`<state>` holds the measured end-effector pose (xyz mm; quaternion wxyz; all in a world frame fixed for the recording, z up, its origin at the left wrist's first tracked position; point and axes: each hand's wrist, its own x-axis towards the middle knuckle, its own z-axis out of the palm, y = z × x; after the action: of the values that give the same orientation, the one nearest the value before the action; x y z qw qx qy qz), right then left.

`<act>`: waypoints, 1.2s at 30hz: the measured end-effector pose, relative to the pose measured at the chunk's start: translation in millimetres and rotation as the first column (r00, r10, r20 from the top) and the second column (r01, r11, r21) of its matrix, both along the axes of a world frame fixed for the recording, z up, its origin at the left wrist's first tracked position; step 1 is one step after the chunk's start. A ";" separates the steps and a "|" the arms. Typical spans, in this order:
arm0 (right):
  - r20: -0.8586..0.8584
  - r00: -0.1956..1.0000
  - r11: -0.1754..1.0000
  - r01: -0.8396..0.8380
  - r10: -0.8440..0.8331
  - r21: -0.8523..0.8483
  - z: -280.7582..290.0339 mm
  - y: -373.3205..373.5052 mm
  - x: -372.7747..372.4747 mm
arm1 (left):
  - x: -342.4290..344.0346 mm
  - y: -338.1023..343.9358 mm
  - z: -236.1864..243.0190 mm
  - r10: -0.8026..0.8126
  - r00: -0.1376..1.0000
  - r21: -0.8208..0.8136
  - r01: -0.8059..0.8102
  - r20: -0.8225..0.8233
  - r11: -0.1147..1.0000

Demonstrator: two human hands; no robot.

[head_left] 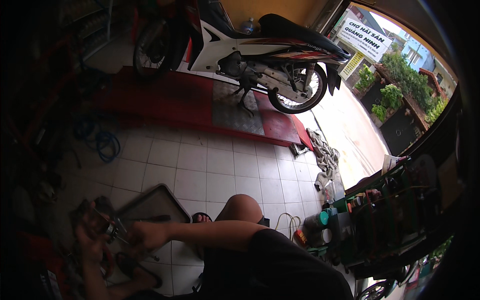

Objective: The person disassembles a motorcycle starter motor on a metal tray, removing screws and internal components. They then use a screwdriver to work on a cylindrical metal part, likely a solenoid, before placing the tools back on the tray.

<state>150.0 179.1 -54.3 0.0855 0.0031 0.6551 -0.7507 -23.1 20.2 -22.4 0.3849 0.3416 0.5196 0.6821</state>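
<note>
At the lower left, my left hand [89, 236] is closed around a dark and silver metal part [109, 225], its exact shape unclear in the shadow. My right hand [146, 235], slightly blurred, reaches across to it with curled fingers, gripping what looks like a silver metal tool [121, 230]. Beneath and behind both hands lies a grey metal tray [175, 198] on the tiled floor, with a dark-handled tool [160, 218] in it. My bent knee [240, 210] rises beside the tray.
A white and black motorbike [250, 70] stands on a red lift platform [175, 100]. A coiled blue hose [102, 142] lies at left, crumpled cloth [325, 155] by the lift. Crowded tool shelves [380, 200] line the right, beside a doorway opening onto a street [350, 140].
</note>
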 end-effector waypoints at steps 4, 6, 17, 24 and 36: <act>-0.113 0.990 0.845 -0.008 0.081 0.534 16.6 4.6 -5.3 | -0.3 -5.8 -5.8 -0.005 0.999 -0.030 0.004 -0.033 1.000; -0.059 0.996 0.793 -0.014 0.063 0.609 15.0 -1.7 -7.2 | 2.9 -5.2 -0.9 0.013 1.000 -0.045 -0.012 0.007 0.999; -0.152 0.988 0.957 0.009 0.037 0.290 8.1 1.1 -9.7 | -11.8 -16.0 -7.7 -0.001 1.000 -0.007 0.001 -0.026 1.000; -0.186 0.977 0.931 -0.028 0.102 0.365 -8.5 0.4 -15.1 | -15.3 -16.2 -25.1 0.070 0.998 0.019 -0.070 0.008 0.997; -0.185 0.982 0.850 0.058 0.047 0.523 -5.1 3.1 -13.9 | -25.6 -17.8 -26.2 0.004 1.000 -0.021 -0.004 -0.007 1.000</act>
<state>136.1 182.2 -59.4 0.0158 -0.0437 0.8406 -0.5397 -48.7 2.4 -48.6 0.3853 0.3390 0.5288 0.6760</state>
